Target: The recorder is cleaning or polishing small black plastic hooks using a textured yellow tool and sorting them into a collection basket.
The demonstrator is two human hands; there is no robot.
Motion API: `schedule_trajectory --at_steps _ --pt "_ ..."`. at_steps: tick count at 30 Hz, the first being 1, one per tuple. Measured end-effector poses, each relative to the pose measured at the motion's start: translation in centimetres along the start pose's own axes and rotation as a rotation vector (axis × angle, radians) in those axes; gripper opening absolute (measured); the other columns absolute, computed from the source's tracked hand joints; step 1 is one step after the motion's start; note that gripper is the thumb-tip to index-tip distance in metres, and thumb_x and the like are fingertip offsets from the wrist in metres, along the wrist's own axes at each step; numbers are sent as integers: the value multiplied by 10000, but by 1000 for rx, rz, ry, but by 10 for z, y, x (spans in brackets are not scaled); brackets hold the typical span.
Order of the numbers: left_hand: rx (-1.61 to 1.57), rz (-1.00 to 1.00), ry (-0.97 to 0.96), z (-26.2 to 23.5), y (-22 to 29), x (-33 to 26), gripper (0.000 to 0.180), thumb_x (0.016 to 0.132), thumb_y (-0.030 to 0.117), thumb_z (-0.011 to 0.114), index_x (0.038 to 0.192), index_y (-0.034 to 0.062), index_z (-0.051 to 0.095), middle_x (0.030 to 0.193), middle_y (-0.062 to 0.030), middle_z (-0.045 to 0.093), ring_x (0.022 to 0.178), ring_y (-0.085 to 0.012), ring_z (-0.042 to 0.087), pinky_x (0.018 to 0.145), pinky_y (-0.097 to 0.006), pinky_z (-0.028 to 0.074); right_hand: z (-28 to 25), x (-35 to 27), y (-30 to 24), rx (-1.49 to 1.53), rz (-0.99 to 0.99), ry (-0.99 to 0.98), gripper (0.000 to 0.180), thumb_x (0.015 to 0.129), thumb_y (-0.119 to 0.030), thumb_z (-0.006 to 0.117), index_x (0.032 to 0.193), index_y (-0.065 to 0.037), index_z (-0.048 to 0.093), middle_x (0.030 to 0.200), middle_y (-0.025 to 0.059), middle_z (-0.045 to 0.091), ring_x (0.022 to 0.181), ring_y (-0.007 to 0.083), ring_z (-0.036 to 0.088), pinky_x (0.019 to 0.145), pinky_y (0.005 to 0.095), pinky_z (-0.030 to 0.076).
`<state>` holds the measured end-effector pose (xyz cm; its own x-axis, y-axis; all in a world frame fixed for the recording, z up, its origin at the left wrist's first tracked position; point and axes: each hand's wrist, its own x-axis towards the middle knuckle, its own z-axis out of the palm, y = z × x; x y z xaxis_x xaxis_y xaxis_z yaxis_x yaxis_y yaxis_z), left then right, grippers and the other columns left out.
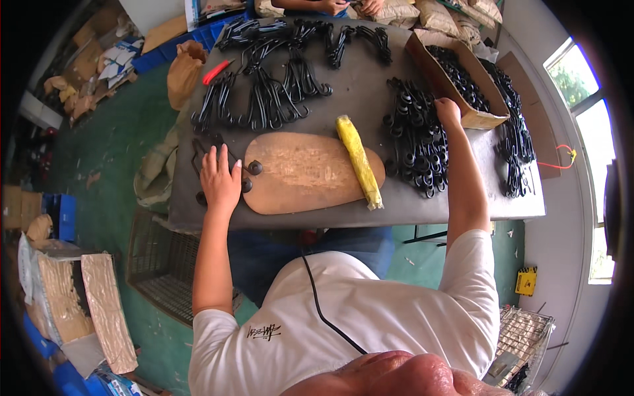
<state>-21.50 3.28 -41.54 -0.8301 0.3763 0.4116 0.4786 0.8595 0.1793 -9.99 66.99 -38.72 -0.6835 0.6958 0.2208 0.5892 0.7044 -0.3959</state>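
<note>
My left hand [220, 181] lies with its fingers stretched out over a few black bent metal hooks with round black ends [254, 167], at the left edge of a wooden board [297, 188]. On the board's right part rests a long yellow plastic-wrapped bundle [359, 162]. Farther right, my right hand [448, 111] is closed at the edge of a pile of black hooks with round ends [417, 142], beside a cardboard box [485, 120]. Its fingers hide whatever is in them. Small black parts [459, 76] fill the box.
Bundles of black hooks [271, 102] spread across the far side of the dark table [370, 86], with a red-handled tool [216, 71] near them. More hooks [515, 145] lie at the right edge. Another person's hands [353, 6] show at the top. A wire crate [158, 264] stands on the floor.
</note>
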Motion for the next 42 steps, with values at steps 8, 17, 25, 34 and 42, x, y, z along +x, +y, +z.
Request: schedule_trajectory --at_steps 8,17,25,34,42 --pt "26 26 4 3 0 5 486 951 237 597 1405 78 537 1494 -167 455 1379 -400 392 1135 -508 335 -8 -60 24 848 153 171 266 1006 -239 600 1123 -20 695 923 36 690 777 105 615 726 250 494" --pt "-519 306 226 -43 110 21 471 860 49 680 1319 54 572 1376 -170 522 1289 -383 485 1103 -473 387 -73 -81 7 876 106 117 278 1000 -240 589 1057 14 685 853 36 655 712 103 569 705 254 465" --pt "-1645 -215 -530 -47 192 26 656 1018 444 560 1491 23 387 1356 -98 584 960 -89 563 910 -266 455 -97 -181 -127 496 -260 37 168 968 -149 619 1046 -9 669 933 120 618 686 201 640 680 348 514" --pt "-1472 -252 -283 -58 176 42 383 1079 355 458 1172 46 664 931 -54 725 775 -30 558 654 -199 380 -21 -309 -191 332 -668 171 410 803 -120 774 1192 -59 658 1047 144 594 972 351 593 837 434 502" --pt "-1357 197 -380 -47 142 70 304 1049 328 553 1141 64 671 915 -18 734 703 -42 541 629 -195 419 7 -297 -142 33 -409 -155 615 914 -328 681 1411 -23 483 1039 127 572 941 276 608 772 378 509"
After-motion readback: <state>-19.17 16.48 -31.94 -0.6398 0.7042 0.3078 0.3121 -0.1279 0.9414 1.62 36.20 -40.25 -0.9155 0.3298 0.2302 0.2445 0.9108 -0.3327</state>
